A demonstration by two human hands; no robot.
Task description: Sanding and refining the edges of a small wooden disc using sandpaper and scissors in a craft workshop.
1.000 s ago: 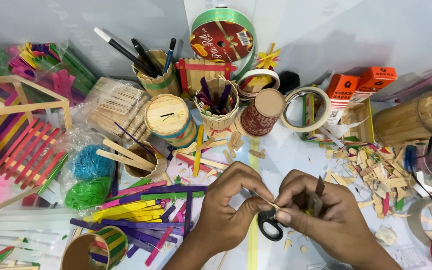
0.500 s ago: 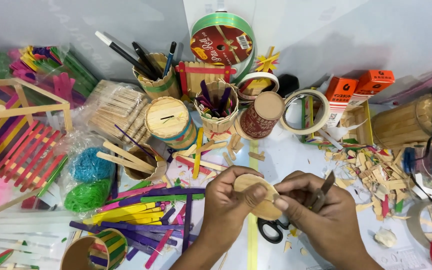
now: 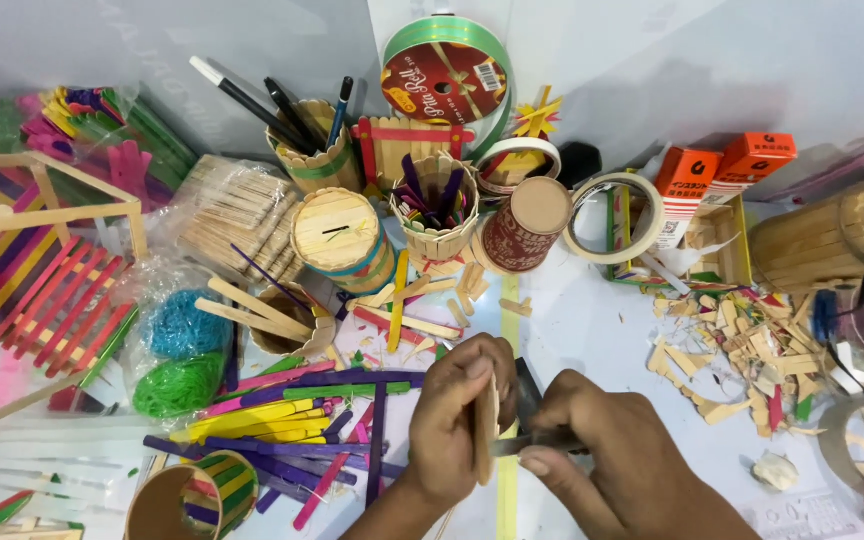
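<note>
Two hands meet over the table (image 3: 592, 330): left hand (image 3: 457, 420) fingers pinch a wooden stick (image 3: 485, 425) upright, right hand (image 3: 602, 465) fingers grip scissors (image 3: 530, 420) just beside it

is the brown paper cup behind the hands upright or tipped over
Tipped over: the brown paper cup lies on its side, round end facing the camera.
</note>
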